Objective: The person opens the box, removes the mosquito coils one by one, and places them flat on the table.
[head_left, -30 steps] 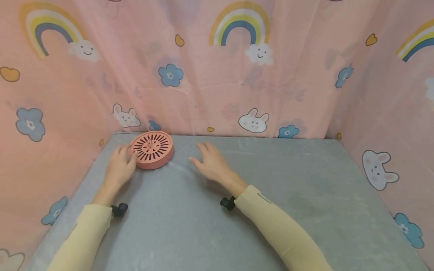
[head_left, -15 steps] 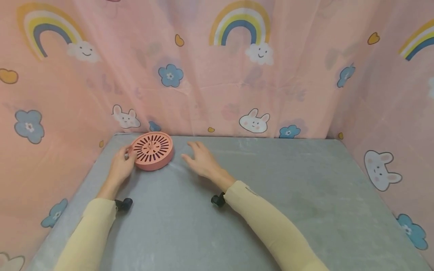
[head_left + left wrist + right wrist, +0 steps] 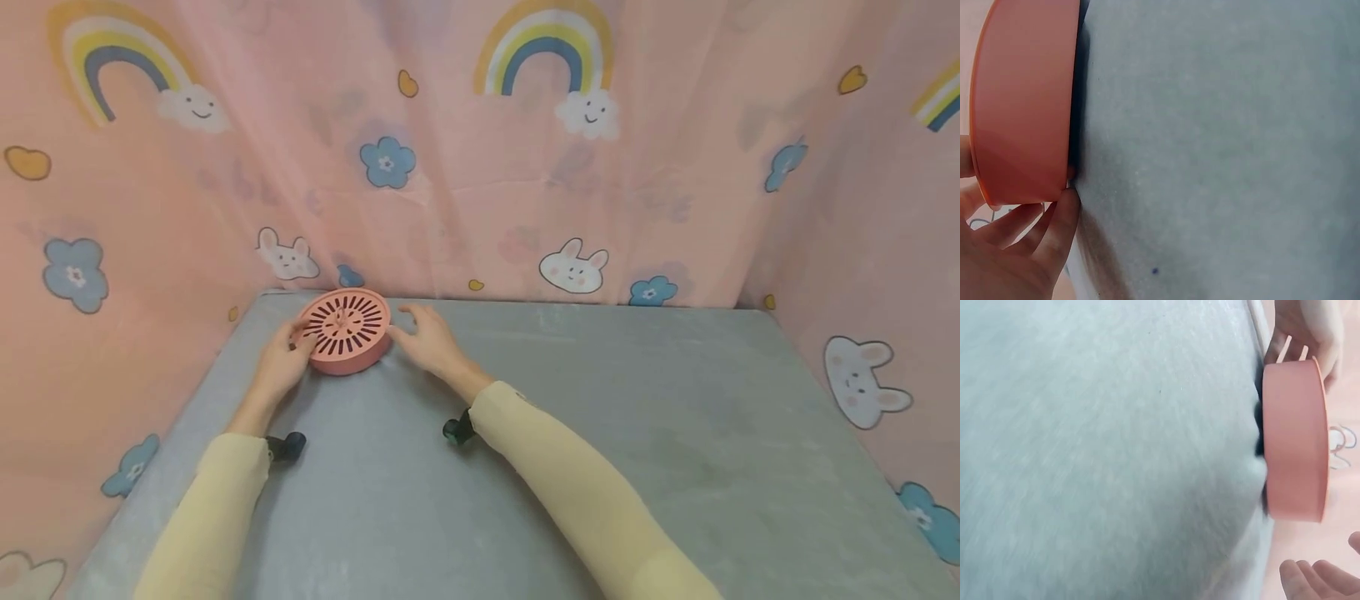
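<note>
Okay, so we've got a pink box point(image 3: 348, 364) up around 10 o'clock on the grey table point(image 3: 637, 433), close to the far edge. It's round and shallow, with slots in the lid point(image 3: 358, 333) fanning out like dial ticks.

Using the box as our clock, the left hand point(image 3: 281, 365) is at 9 and has hold of it: thumb up by the lid's rim, fingers at the side, so that grip is narrowed onto the box. Two pink prongs point(image 3: 1284, 350) stick out right by that palm, and we can't tell if any fingers hook round them.

Over at 3 o'clock, the right hand point(image 3: 435, 343) has thumb and fingers spread wide. From the head view its thumb looks like it's touching, but the right wrist view shows us a gap, so we'd say just beside the box.

Both arms come in from 5 and 7 o'clock, yellowish sleeves point(image 3: 217, 508), black gadget point(image 3: 288, 447) at each wrist. Pink cartoon curtain point(image 3: 450, 208) wraps round from 9 through 3.
</note>
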Demonstrator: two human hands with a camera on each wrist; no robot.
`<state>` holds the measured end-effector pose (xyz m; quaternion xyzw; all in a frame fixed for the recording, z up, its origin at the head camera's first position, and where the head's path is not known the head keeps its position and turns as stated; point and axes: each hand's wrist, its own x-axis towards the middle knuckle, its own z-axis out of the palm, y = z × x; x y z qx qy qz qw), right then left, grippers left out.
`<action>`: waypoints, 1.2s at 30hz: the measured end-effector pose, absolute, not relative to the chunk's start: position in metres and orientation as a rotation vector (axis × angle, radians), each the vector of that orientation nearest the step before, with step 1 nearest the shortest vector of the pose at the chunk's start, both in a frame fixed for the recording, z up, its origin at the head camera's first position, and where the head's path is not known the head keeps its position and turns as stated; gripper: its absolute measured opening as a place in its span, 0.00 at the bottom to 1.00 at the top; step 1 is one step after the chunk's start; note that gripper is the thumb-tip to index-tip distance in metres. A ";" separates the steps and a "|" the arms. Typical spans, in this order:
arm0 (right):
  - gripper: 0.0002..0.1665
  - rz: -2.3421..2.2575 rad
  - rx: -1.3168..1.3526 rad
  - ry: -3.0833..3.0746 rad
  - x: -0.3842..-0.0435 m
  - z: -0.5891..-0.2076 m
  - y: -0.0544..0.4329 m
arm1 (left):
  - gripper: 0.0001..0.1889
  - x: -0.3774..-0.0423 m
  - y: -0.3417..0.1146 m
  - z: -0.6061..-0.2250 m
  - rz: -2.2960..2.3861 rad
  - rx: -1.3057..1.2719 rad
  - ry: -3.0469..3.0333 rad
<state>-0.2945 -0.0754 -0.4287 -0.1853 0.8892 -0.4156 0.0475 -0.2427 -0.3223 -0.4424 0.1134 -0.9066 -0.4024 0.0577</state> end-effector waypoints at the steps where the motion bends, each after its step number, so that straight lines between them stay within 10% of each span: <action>1: 0.32 -1.289 -0.554 2.700 -0.295 -0.430 -0.077 | 0.28 -0.243 -0.322 -0.442 -1.233 0.342 -2.744; 36: 0.28 -1.780 -0.303 2.390 -0.273 -0.438 -0.093 | 0.30 -0.238 -0.312 -0.422 -1.730 0.384 -2.579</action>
